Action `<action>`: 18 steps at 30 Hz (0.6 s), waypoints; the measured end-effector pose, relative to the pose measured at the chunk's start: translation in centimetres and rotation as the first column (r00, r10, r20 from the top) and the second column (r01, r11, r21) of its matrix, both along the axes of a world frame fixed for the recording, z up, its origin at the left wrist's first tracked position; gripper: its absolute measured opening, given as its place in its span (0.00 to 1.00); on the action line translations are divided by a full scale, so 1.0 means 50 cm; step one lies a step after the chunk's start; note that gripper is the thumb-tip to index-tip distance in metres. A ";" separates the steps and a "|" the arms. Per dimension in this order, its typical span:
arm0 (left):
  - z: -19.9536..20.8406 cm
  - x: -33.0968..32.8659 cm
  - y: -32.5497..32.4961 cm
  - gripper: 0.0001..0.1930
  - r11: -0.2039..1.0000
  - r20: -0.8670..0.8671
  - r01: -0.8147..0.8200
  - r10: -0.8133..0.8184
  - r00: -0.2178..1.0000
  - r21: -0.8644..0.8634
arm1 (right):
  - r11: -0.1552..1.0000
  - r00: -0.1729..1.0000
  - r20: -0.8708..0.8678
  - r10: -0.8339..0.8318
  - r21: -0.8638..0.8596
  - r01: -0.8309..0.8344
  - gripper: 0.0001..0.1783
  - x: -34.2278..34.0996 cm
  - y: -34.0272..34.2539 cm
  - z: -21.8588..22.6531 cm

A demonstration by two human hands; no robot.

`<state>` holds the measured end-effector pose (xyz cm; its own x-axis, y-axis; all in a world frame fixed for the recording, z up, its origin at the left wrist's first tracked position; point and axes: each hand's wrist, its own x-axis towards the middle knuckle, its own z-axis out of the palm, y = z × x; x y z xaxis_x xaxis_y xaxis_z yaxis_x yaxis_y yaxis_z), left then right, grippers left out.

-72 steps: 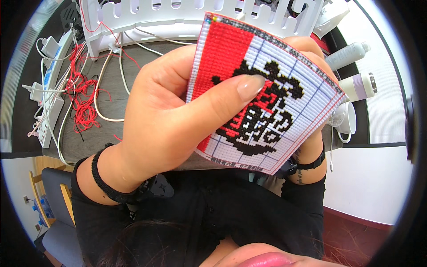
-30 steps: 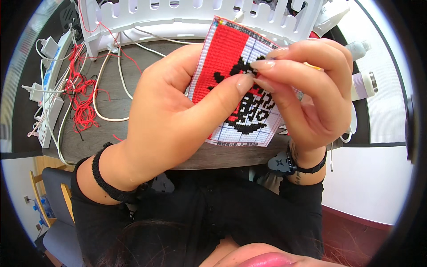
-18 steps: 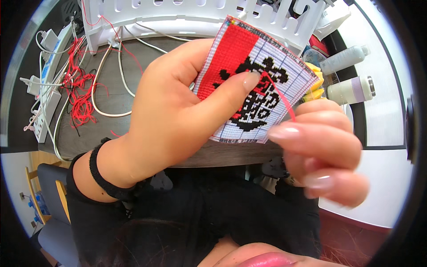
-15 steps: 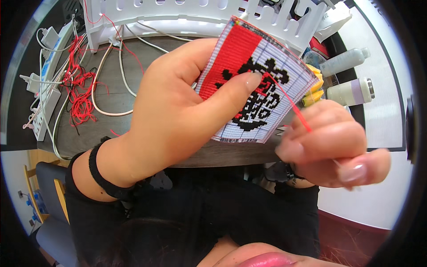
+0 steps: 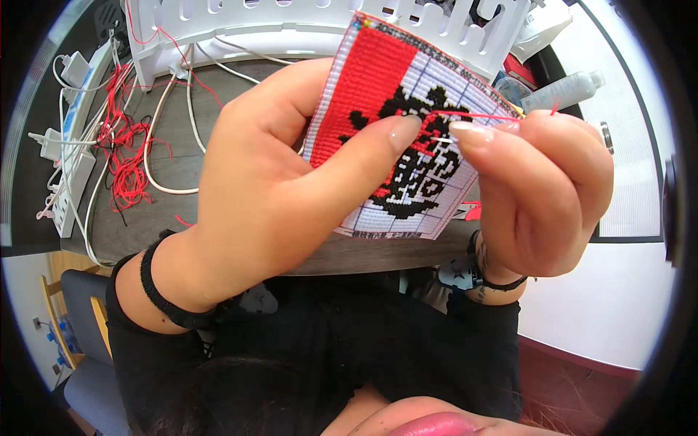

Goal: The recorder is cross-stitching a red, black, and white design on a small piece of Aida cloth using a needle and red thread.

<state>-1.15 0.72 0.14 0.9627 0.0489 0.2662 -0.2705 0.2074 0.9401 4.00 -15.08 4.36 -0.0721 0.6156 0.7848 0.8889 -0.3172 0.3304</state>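
Note:
My left hand (image 5: 269, 167) grips a cross-stitch piece (image 5: 374, 73) by its left side, thumb on the front and the other fingers behind it. The piece is tilted, with a solid red band, a black pattern and a white gridded ground. Between the thumb and fingertips of my right hand (image 5: 545, 182) is a thin needle (image 5: 442, 139), its point at the stitched pattern near my left thumb. Whether the tip has entered the fabric I cannot tell. Red thread (image 5: 480, 115) runs from the pattern to my right fingers.
Tangled red and black thread (image 5: 127, 167) lies on the dark table (image 5: 174, 211) at left, beside a white power strip (image 5: 76, 189) and cables. A white slotted rack (image 5: 240, 22) stands behind. A pale bottle (image 5: 563, 91) lies at right; red-handled scissors (image 5: 471, 211) show partly below the fabric.
My right hand has come up and inward, bringing the needle to the fabric. The red thread, earlier stretched down to the right, now runs nearly level. The cross-stitch piece has shifted slightly left.

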 end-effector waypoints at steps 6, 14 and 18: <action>0.001 -0.002 0.000 0.10 0.999 0.008 0.011 -0.011 1.000 -0.049 | 0.998 0.996 0.074 -0.054 0.026 0.052 0.14 -0.001 0.005 -0.005; 0.001 0.002 -0.001 0.10 0.998 0.023 0.030 -0.029 0.999 -0.049 | 0.996 0.983 0.178 -0.034 0.088 0.019 0.14 0.011 0.016 -0.010; -0.001 0.001 0.002 0.11 0.999 0.027 0.026 -0.024 0.999 -0.044 | 0.995 0.986 0.161 -0.042 0.099 0.026 0.14 0.010 0.018 -0.012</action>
<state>-1.08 0.81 0.09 0.9564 0.0372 0.2897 -0.2894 0.2556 0.9225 4.51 -14.18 3.77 -0.1840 0.5424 0.8197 0.8139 -0.3835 0.4365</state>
